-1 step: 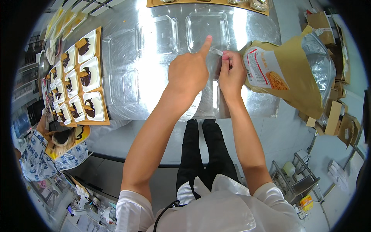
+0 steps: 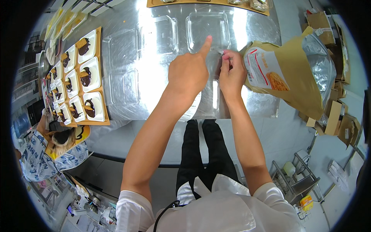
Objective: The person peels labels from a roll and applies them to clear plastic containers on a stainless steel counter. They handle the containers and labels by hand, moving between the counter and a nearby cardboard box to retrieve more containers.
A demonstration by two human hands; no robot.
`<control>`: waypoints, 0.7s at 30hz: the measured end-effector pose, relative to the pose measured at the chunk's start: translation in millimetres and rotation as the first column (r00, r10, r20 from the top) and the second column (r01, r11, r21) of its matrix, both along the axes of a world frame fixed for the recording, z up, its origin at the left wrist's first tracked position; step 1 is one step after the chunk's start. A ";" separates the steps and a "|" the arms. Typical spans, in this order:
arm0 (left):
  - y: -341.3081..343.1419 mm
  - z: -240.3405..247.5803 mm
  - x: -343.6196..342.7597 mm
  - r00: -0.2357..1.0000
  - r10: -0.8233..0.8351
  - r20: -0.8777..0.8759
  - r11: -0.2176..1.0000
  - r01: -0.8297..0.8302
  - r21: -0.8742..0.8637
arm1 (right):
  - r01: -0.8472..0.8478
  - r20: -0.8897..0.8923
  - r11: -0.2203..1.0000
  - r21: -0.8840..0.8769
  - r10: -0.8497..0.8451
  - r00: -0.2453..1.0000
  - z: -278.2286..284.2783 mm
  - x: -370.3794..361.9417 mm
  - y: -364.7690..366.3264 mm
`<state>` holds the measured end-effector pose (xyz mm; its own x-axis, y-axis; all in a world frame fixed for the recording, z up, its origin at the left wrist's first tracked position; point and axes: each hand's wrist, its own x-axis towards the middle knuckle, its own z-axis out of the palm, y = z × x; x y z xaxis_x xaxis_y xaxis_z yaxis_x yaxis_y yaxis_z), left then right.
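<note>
My left hand (image 2: 188, 73) is over the steel table, its index finger pointing at a clear plastic container (image 2: 207, 24). Its other fingers are folded underneath, and what they hold, if anything, is hidden. A white printed sheet (image 2: 191, 109) shows below that wrist at the table's near edge; I cannot tell whether the hand holds it. Just to the right, my right hand (image 2: 232, 71) is closed in a pinch on a small translucent strip (image 2: 220, 51), which points toward the left fingertip. More see-through plastic (image 2: 211, 98) lies between my wrists.
Beside my right hand, a large gold foil bag (image 2: 284, 69) leans over the table edge. Several clear containers (image 2: 159, 34) stand on the left half. A wooden tray (image 2: 99, 69) bears white dishes of dark sauce and biscuit; another tray (image 2: 216, 4) lies at the far edge. Cardboard boxes (image 2: 334, 118) sit at right.
The translucent strip in my right fingers has shifted slightly toward the right hand and shows less plainly. Both hands stay almost where they were.
</note>
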<state>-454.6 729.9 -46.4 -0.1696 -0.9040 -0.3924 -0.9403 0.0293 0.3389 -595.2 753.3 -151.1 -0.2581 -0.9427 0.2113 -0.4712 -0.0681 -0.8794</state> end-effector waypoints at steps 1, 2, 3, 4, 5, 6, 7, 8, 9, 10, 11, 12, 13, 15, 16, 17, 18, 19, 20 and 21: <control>-0.2 -0.8 0.6 1.000 -0.004 0.004 1.000 0.004 -0.002 | 0.011 0.030 1.000 0.021 -0.011 0.999 0.1 1.2 0.6; -0.5 -1.7 1.1 1.000 -0.008 0.008 1.000 0.008 -0.004 | 0.020 0.059 0.999 0.043 -0.023 0.998 0.4 2.3 1.6; -0.2 -1.7 1.3 1.000 -0.012 0.012 1.000 0.012 -0.006 | 0.013 0.092 0.997 0.082 -0.020 0.996 4.1 3.0 3.5; 0.2 -1.7 1.8 1.000 -0.014 0.017 1.000 0.015 -0.010 | 0.003 0.124 0.993 0.120 -0.018 0.992 9.3 3.6 6.0; 0.7 -1.8 2.3 1.000 -0.016 0.022 1.000 0.017 -0.014 | -0.008 0.156 0.987 0.158 -0.017 0.988 12.7 4.3 8.3; 0.1 -2.0 2.4 0.999 -0.021 0.025 1.000 0.022 -0.018 | -0.027 0.191 0.986 0.164 -0.005 0.982 11.6 4.3 9.9; -0.2 -2.0 2.2 0.999 -0.027 0.033 0.999 0.028 -0.018 | -0.047 0.226 0.984 0.170 0.007 0.974 9.0 4.1 11.8; -0.3 -1.9 1.8 0.999 -0.033 0.041 0.999 0.034 -0.018 | -0.067 0.260 0.982 0.174 0.019 0.965 7.7 4.1 13.5; -0.3 -2.0 1.8 0.998 -0.038 0.051 0.999 0.038 -0.017 | -0.078 0.301 0.979 0.188 0.018 0.953 11.9 6.3 14.8; -1.1 -0.9 1.9 0.997 -0.047 0.057 0.999 0.048 -0.010 | -0.089 0.342 0.975 0.202 0.015 0.940 17.6 9.5 16.1; -2.4 1.0 2.1 0.996 -0.056 0.063 0.998 0.057 -0.002 | -0.101 0.381 0.971 0.214 0.012 0.924 21.2 11.5 17.0; -3.4 2.6 2.3 0.995 -0.066 0.070 0.998 0.066 0.004 | -0.093 0.369 0.975 0.200 0.013 0.929 20.7 12.3 17.7; -3.8 2.9 2.4 0.995 -0.068 0.067 0.998 0.067 0.011 | -0.084 0.356 0.979 0.184 0.013 0.934 19.1 13.0 18.6; -4.6 2.8 3.2 0.996 -0.070 0.062 0.997 0.068 0.025 | -0.038 0.350 0.989 0.142 -0.014 0.937 20.5 16.1 18.9; -5.3 2.9 3.8 0.996 -0.071 0.060 0.997 0.069 0.034 | -0.001 0.357 0.993 0.115 -0.040 0.933 23.2 19.1 18.7; -6.1 3.0 4.3 0.996 -0.073 0.058 0.997 0.070 0.043 | 0.037 0.365 0.995 0.087 -0.066 0.929 26.0 21.2 19.2; -6.1 3.1 4.5 0.996 -0.071 0.055 0.996 0.068 0.053 | -0.003 0.272 0.998 0.057 -0.012 0.962 28.2 19.5 21.5; -5.0 2.1 4.9 0.998 -0.050 0.040 0.998 0.048 0.035 | -0.047 0.175 0.998 0.029 0.041 0.984 30.9 15.4 25.1; -3.0 0.7 5.4 0.999 -0.028 0.024 0.999 0.027 0.016 | -0.093 0.074 0.996 0.005 0.092 0.993 34.3 12.5 29.6; -1.1 0.5 5.2 1.000 -0.002 0.009 1.000 0.002 -0.003 | -0.149 -0.010 0.988 -0.029 0.149 0.989 39.8 10.2 34.3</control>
